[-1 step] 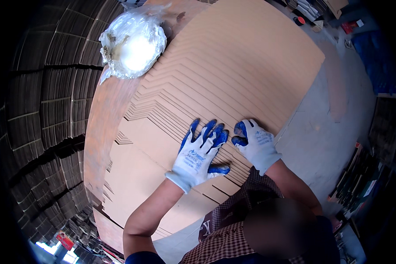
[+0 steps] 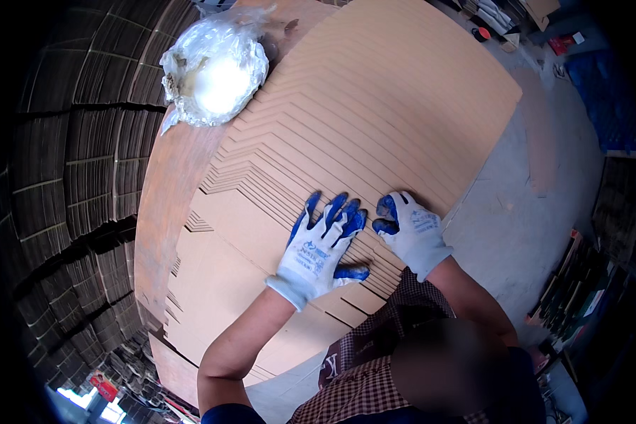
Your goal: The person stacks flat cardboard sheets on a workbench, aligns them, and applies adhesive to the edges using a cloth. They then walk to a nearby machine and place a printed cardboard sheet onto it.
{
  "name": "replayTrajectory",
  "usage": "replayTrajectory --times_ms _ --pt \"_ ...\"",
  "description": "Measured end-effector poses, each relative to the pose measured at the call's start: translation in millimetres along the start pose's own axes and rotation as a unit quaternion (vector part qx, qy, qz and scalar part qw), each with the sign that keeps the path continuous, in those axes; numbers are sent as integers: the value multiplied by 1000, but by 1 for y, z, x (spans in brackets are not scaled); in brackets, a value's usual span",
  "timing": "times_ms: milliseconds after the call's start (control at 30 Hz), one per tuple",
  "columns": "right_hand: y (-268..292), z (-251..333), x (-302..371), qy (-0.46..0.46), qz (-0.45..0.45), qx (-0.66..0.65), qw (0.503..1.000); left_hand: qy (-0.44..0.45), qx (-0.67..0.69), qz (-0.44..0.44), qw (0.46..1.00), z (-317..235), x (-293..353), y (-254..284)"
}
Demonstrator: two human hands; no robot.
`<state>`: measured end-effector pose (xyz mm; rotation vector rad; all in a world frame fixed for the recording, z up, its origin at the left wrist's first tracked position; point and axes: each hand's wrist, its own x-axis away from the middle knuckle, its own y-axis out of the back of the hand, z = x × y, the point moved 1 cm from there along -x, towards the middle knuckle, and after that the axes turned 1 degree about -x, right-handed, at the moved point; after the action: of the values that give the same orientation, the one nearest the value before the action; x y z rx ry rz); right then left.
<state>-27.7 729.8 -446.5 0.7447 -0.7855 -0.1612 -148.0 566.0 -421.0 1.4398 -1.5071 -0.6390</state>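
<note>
Overlapping brown cardboard sheets (image 2: 381, 106) are fanned out in front of me, their stepped edges running across the pile. My left hand (image 2: 319, 247), in a white glove with blue-coated fingers, lies on the sheets with its fingers spread and the thumb out to the right. To its right, my right hand (image 2: 415, 230), gloved the same way, rests on the stepped edges near the pile's right side. Its fingers are curled in toward the thumb. What they hold, if anything, is hidden.
A bundle of clear plastic film (image 2: 219, 78) sits at the far left on a reddish wooden board (image 2: 168, 191). Tall stacks of bundled cardboard (image 2: 88, 166) line the left. Grey floor (image 2: 502, 226) lies to the right, with blue material (image 2: 604, 102) and leaning flat pieces (image 2: 572, 283) beyond.
</note>
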Motion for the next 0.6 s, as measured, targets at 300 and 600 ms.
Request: replayTrajectory --times_ms 300,600 --pt "3 2 1 -9 -10 -6 1000 3 13 -1 1000 2 6 -1" --pt "4 3 2 1 -17 4 1000 15 -4 13 1000 0 10 1"
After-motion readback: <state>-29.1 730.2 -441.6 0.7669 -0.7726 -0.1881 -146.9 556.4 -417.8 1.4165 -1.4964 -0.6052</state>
